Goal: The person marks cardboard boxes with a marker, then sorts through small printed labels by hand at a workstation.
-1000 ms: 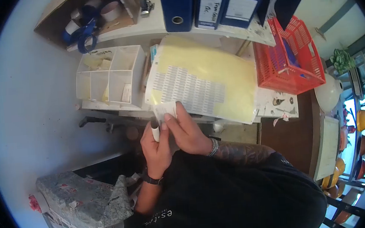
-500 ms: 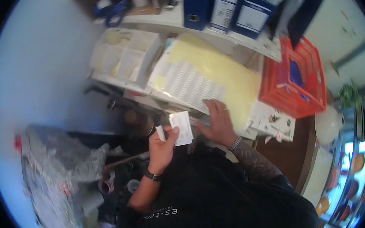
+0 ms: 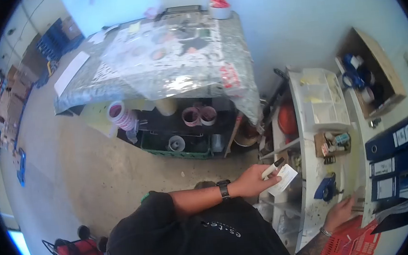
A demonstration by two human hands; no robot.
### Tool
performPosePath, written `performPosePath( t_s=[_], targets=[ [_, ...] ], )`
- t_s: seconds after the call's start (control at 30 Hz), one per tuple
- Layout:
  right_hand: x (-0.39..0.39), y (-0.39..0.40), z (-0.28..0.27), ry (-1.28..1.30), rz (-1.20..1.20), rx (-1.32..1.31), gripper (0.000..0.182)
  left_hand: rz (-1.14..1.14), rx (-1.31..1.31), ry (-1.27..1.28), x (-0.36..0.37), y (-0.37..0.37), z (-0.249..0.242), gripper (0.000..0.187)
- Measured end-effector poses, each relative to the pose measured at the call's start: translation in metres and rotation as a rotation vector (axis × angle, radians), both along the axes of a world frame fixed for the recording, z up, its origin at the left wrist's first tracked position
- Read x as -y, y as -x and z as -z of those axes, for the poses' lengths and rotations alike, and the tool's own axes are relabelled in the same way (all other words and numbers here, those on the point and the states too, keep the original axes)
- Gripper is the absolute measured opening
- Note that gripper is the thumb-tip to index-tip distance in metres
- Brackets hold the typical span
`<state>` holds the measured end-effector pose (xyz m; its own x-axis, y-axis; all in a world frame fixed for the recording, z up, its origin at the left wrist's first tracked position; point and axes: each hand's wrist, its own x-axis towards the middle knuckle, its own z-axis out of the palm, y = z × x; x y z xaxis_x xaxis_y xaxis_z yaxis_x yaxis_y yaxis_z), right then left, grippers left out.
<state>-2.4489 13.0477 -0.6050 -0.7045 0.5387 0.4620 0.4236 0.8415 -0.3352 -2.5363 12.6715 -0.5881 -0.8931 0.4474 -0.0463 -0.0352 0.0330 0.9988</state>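
Observation:
My left hand (image 3: pixel 255 181), with a black watch at the wrist, is closed around a white marker (image 3: pixel 269 169) with a dark tip end. The same hand pinches a small stack of white cards (image 3: pixel 284 178) with faint print. My right hand (image 3: pixel 339 213), wearing a bracelet, reaches to the back of the white desk (image 3: pixel 311 205), under the shelf edge. Its fingertips close at a small brownish item (image 3: pixel 358 199) that I cannot make out. A blue tape dispenser (image 3: pixel 325 188) stands near this hand, and a red crate (image 3: pixel 349 243) lies below it.
A white compartment tray (image 3: pixel 324 96) and a small box of odds and ends (image 3: pixel 332 143) are on the desk. Blue binders (image 3: pixel 396 165) line the shelf. A plastic-covered table (image 3: pixel 240 43) stands ahead, with a green crate (image 3: pixel 157 148) underneath. Red fire extinguishers (image 3: pixel 82 254) stand lower left.
My view has turned left, bringing the covered table and floor into sight. The yellow sheet with printed labels no longer lies across the desk. My right hand has moved toward the shelf; my left keeps its hold.

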Motion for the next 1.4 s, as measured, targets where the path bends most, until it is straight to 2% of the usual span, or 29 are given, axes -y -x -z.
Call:
performPosePath(
  t_s=[0.17,0.3,0.37,0.4,0.43,0.5,0.53,0.63,0.73,0.87,0.97,1.03,1.17,1.23,1.3,1.37,1.4],
  targets=[
    [0.090,0.014,-0.085,0.057,-0.117,-0.267,0.038,-0.053,-0.054,-0.081,0.053,-0.014,-0.004,0.029],
    [0.188,0.042,-0.143,-0.091,-0.405,-0.478,0.040,-0.091,-0.154,-0.050,0.118,-0.040,-0.016,0.028],
    [0.235,0.057,-0.167,0.036,-0.477,-0.475,0.043,-0.111,-0.163,-0.056,0.158,-0.060,-0.023,0.027],
    [0.261,0.069,-0.179,0.017,-0.600,-0.524,0.046,-0.174,-0.162,-0.036,0.180,-0.071,-0.027,0.026],
    [0.285,0.080,-0.190,-0.009,-0.716,-0.569,0.050,-0.229,-0.159,-0.019,0.202,-0.083,-0.029,0.024],
    [0.333,0.101,-0.213,-0.278,-0.787,-0.598,0.059,-0.277,-0.117,-0.015,0.246,-0.105,-0.030,0.021],
    [0.356,0.112,-0.221,-0.306,-0.840,-0.608,0.060,-0.345,-0.061,-0.006,0.267,-0.117,-0.030,0.019],
    [0.428,0.140,-0.241,-0.398,-0.982,-0.615,0.058,-0.590,-0.112,-0.086,0.321,-0.151,-0.036,0.016],
    [0.488,0.159,-0.249,-0.456,-1.076,-0.565,0.053,-0.774,-0.127,-0.087,0.369,-0.177,-0.048,0.018],
    [0.540,0.196,-0.231,-0.581,-1.277,-0.528,0.050,-1.010,-0.180,-0.038,0.418,-0.193,-0.066,0.017],
    [0.562,0.229,-0.213,-0.652,-1.376,-0.467,0.046,-1.054,-0.259,-0.026,0.444,-0.184,-0.086,0.018],
    [0.567,0.245,-0.205,-0.635,-1.445,-0.276,0.042,-1.097,-0.291,0.052,0.452,-0.172,-0.104,0.019],
    [0.570,0.276,-0.198,-0.656,-1.536,-0.157,0.038,-1.000,-0.360,0.067,0.460,-0.129,-0.133,0.019],
    [0.572,0.280,-0.203,-0.613,-1.591,0.066,0.037,-0.940,-0.396,0.060,0.453,-0.106,-0.146,0.018],
    [0.567,0.292,-0.197,-0.590,-1.655,0.051,0.040,-0.912,-0.379,0.084,0.457,-0.085,-0.146,0.017],
    [0.566,0.297,-0.199,-0.450,-1.850,0.150,0.044,-0.886,-0.371,0.121,0.456,-0.067,-0.149,0.017],
    [0.565,0.293,-0.207,-0.405,-1.870,0.140,0.049,-0.887,-0.366,0.118,0.456,-0.059,-0.151,0.017]
  ],
)
